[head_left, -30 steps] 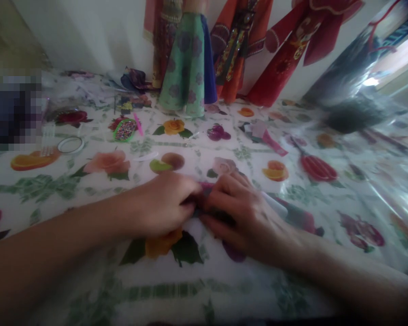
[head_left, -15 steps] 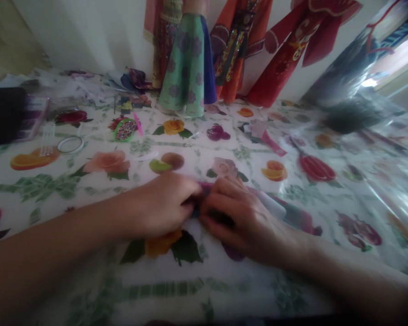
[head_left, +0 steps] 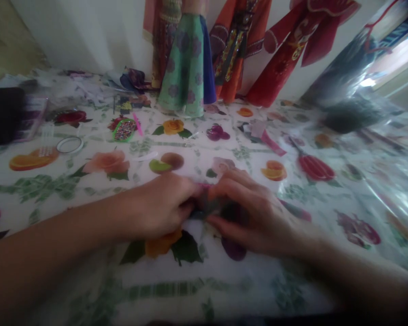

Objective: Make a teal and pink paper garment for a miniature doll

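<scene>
My left hand (head_left: 163, 206) is closed, its fingertips pinching a strip of pink and grey cloth (head_left: 204, 203) on the table. To the right, my right hand (head_left: 251, 208) arches over the same strip. Its thumb and fingers stand apart, with a gap around the cloth between them. The palm hides the middle of the strip. Its far end reappears as a pink and grey tail beyond my right hand's knuckles. Blur keeps me from telling whether the right fingertips touch the cloth.
Dolls' costumes, one a green flowered skirt (head_left: 183, 68) and one a red dress (head_left: 275, 68), stand along the wall. A green tray of beads (head_left: 124, 130), a roll of tape (head_left: 70, 145), red-handled scissors (head_left: 315, 167) and pink cloth scraps (head_left: 273, 142) lie on the flowered tablecloth (head_left: 98, 280).
My right hand's fingers have spread from a curled grip on the cloth, and the hand has shifted slightly right. My left hand stays almost still.
</scene>
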`<state>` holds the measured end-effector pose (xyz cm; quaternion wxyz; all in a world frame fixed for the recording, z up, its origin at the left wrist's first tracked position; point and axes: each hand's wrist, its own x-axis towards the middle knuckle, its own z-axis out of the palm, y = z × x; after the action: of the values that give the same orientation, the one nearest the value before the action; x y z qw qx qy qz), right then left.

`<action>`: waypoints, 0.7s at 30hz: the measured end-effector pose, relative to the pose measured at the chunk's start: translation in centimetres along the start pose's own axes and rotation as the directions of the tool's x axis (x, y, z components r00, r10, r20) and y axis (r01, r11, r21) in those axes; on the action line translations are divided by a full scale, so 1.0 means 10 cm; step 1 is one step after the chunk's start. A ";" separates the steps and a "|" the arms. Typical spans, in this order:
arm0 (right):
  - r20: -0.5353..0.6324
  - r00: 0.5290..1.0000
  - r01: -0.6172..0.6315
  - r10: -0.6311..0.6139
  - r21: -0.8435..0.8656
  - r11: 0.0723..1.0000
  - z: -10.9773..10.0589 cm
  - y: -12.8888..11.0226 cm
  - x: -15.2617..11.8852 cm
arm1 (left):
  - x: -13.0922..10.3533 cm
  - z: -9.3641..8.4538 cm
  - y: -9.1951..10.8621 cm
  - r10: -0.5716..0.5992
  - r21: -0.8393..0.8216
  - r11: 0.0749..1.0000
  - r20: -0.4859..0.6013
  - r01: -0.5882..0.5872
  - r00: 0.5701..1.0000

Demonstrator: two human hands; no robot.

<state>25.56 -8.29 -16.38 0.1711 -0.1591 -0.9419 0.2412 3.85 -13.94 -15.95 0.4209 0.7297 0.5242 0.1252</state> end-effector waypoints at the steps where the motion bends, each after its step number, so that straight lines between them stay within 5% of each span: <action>1: 0.014 1.000 -0.011 0.011 0.008 1.000 -0.01 0.00 0.01 | 0.00 0.00 0.00 -0.001 -0.003 1.000 0.007 0.001 1.000; 8: 0.141 0.989 -0.064 0.053 0.074 0.995 0.05 0.05 0.00 | 0.00 -0.04 0.05 -0.016 0.053 0.998 0.000 0.016 1.000; 21: 0.153 0.977 -0.161 0.147 0.080 0.984 0.04 0.05 0.03 | -0.04 -0.01 -0.01 -0.002 0.093 0.996 -0.007 0.002 1.000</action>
<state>25.21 -7.92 -16.89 0.0895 -0.2056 -0.9246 0.3079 3.58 -14.23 -15.91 0.3850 0.7474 0.5316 0.1027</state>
